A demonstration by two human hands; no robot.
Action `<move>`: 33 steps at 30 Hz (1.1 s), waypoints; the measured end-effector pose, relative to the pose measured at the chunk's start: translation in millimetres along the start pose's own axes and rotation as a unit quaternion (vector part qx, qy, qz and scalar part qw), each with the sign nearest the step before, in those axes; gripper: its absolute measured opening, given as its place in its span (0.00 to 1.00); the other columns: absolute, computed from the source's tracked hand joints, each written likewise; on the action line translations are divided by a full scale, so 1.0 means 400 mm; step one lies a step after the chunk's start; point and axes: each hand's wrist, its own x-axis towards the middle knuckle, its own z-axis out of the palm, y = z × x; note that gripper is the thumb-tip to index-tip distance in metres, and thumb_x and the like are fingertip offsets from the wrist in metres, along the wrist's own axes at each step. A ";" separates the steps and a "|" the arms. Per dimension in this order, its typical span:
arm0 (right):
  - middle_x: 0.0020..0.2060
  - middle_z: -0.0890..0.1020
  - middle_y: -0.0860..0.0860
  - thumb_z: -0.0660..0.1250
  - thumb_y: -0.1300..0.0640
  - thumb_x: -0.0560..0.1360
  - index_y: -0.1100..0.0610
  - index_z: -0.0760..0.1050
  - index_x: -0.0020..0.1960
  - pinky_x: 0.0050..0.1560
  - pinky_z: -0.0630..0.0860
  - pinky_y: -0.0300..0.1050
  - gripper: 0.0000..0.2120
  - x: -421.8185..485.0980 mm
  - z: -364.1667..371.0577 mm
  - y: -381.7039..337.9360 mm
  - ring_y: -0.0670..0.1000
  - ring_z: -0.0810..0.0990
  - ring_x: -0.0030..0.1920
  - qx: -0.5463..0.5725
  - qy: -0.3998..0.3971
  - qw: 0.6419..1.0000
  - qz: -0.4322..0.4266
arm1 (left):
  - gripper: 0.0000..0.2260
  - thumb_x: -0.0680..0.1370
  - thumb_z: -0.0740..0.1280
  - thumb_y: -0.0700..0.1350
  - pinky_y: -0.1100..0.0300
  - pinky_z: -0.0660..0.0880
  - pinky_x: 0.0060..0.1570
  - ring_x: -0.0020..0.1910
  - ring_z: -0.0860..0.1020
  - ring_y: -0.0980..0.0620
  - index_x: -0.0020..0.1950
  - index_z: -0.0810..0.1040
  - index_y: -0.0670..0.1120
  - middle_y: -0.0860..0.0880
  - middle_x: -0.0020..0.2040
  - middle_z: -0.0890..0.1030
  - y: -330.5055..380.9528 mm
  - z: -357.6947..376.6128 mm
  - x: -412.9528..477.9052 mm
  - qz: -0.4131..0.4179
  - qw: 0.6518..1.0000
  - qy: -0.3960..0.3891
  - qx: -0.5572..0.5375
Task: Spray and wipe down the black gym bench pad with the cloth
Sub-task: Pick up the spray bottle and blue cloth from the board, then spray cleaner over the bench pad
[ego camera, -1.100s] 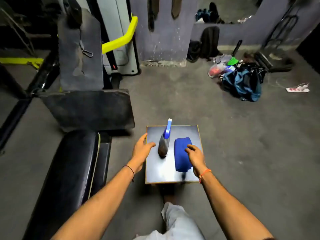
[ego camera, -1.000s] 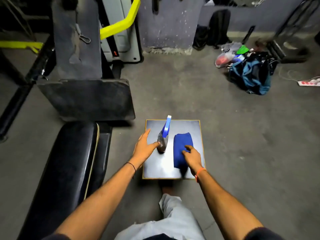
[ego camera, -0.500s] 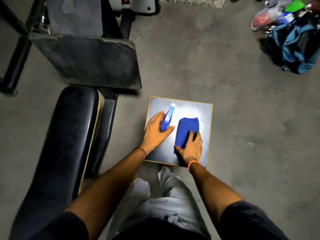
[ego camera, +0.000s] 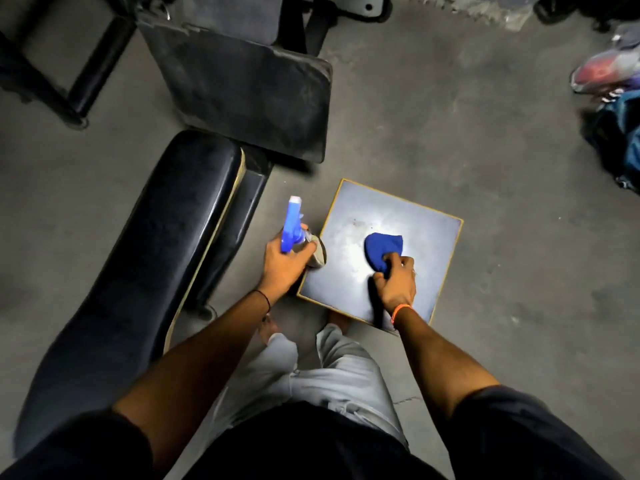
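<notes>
The long black bench pad [ego camera: 138,271] stretches from lower left up to the middle of the view. My left hand [ego camera: 282,266] grips a spray bottle [ego camera: 292,228] with a blue trigger head, lifted off the small grey stool top [ego camera: 415,230] and held between the stool and the pad. My right hand [ego camera: 394,282] is closed on the bunched blue cloth [ego camera: 381,249], which hangs just above the stool top.
A worn black machine pad [ego camera: 249,88] on a dark frame stands beyond the bench. A blue bag [ego camera: 623,140] and a pink plastic bag [ego camera: 602,71] lie on the concrete floor at right. My grey-trousered legs [ego camera: 322,372] are below the stool.
Both hands closed on their objects and lifted them off the stool: the left hand carried the bottle leftward past the stool edge, the right bunched the cloth. The camera tilted further down.
</notes>
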 end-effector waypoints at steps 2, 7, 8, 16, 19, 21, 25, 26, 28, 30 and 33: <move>0.61 0.72 0.58 0.69 0.63 0.73 0.55 0.76 0.63 0.57 0.75 0.50 0.18 -0.021 0.027 -0.042 0.64 0.76 0.58 -0.004 -0.026 0.999 -0.038 | 0.12 0.74 0.74 0.31 0.72 0.74 0.51 0.41 0.80 0.68 0.54 0.80 0.43 0.48 0.47 0.83 -0.035 -0.061 -0.017 -0.030 0.998 0.057 -0.014; 0.60 0.73 0.57 0.70 0.63 0.73 0.55 0.77 0.62 0.57 0.76 0.50 0.18 -0.088 0.134 -0.193 0.62 0.78 0.58 -0.026 -0.110 0.984 -0.138 | 0.13 0.74 0.75 0.35 0.62 0.76 0.56 0.46 0.81 0.59 0.58 0.81 0.39 0.46 0.49 0.83 -0.133 -0.245 -0.074 -0.095 0.981 0.165 -0.043; 0.61 0.74 0.57 0.70 0.63 0.73 0.55 0.78 0.63 0.58 0.76 0.51 0.19 -0.099 0.160 -0.229 0.62 0.78 0.59 -0.043 -0.130 0.977 -0.163 | 0.13 0.74 0.76 0.37 0.59 0.77 0.58 0.49 0.81 0.54 0.58 0.82 0.40 0.46 0.50 0.83 -0.154 -0.286 -0.087 -0.111 0.974 0.189 -0.050; 0.65 0.75 0.56 0.70 0.62 0.74 0.56 0.77 0.68 0.62 0.75 0.52 0.22 -0.229 0.397 -0.509 0.62 0.78 0.62 -0.147 -0.224 0.918 -0.293 | 0.11 0.73 0.76 0.40 0.54 0.78 0.54 0.48 0.82 0.47 0.54 0.83 0.38 0.42 0.47 0.84 -0.323 -0.602 -0.193 -0.203 0.910 0.338 -0.128; 0.66 0.75 0.56 0.69 0.62 0.74 0.55 0.76 0.68 0.62 0.75 0.51 0.23 -0.283 0.498 -0.603 0.62 0.77 0.63 -0.184 -0.239 0.902 -0.308 | 0.15 0.73 0.76 0.42 0.53 0.79 0.57 0.51 0.83 0.47 0.58 0.83 0.40 0.43 0.51 0.85 -0.393 -0.715 -0.229 -0.224 0.893 0.362 -0.144; 0.67 0.74 0.56 0.69 0.63 0.74 0.55 0.77 0.68 0.62 0.74 0.52 0.22 -0.317 0.569 -0.663 0.63 0.77 0.64 -0.207 -0.248 0.891 -0.320 | 0.14 0.73 0.76 0.43 0.53 0.79 0.56 0.50 0.83 0.46 0.57 0.83 0.41 0.43 0.51 0.85 -0.444 -0.789 -0.245 -0.229 0.882 0.379 -0.158; 0.67 0.75 0.60 0.69 0.64 0.73 0.56 0.78 0.67 0.62 0.77 0.54 0.22 -0.356 0.693 -0.763 0.65 0.79 0.62 -0.220 -0.259 0.875 -0.344 | 0.11 0.74 0.75 0.42 0.55 0.78 0.52 0.44 0.81 0.50 0.53 0.82 0.40 0.46 0.46 0.84 -0.518 -0.894 -0.262 -0.232 0.868 0.403 -0.174; 0.67 0.75 0.61 0.69 0.65 0.73 0.56 0.78 0.67 0.62 0.76 0.54 0.22 -0.362 0.720 -0.786 0.66 0.80 0.61 -0.227 -0.259 0.872 -0.347 | 0.10 0.74 0.75 0.43 0.56 0.78 0.50 0.43 0.81 0.50 0.53 0.82 0.40 0.45 0.46 0.84 -0.532 -0.913 -0.263 -0.235 0.866 0.406 -0.175; 0.67 0.74 0.62 0.70 0.65 0.74 0.57 0.77 0.68 0.63 0.76 0.54 0.22 -0.365 0.768 -0.831 0.67 0.80 0.61 -0.244 -0.262 0.864 -0.353 | 0.10 0.74 0.75 0.43 0.59 0.75 0.47 0.42 0.80 0.51 0.53 0.82 0.41 0.46 0.45 0.83 -0.558 -0.938 -0.258 -0.240 0.861 0.413 -0.175; 0.67 0.74 0.62 0.69 0.65 0.75 0.58 0.76 0.67 0.63 0.75 0.54 0.21 -0.358 0.807 -0.874 0.67 0.80 0.61 -0.251 -0.268 0.856 -0.365 | 0.09 0.74 0.76 0.42 0.62 0.74 0.45 0.39 0.80 0.55 0.53 0.81 0.44 0.50 0.42 0.82 -0.574 -0.953 -0.249 -0.242 0.854 0.421 -0.186; 0.68 0.73 0.62 0.67 0.65 0.76 0.57 0.76 0.67 0.63 0.75 0.55 0.20 -0.331 0.871 -0.943 0.67 0.79 0.62 -0.267 -0.263 0.849 -0.373 | 0.09 0.75 0.75 0.42 0.67 0.74 0.43 0.39 0.79 0.60 0.53 0.80 0.49 0.53 0.42 0.81 -0.599 -0.965 -0.217 -0.246 0.846 0.428 -0.200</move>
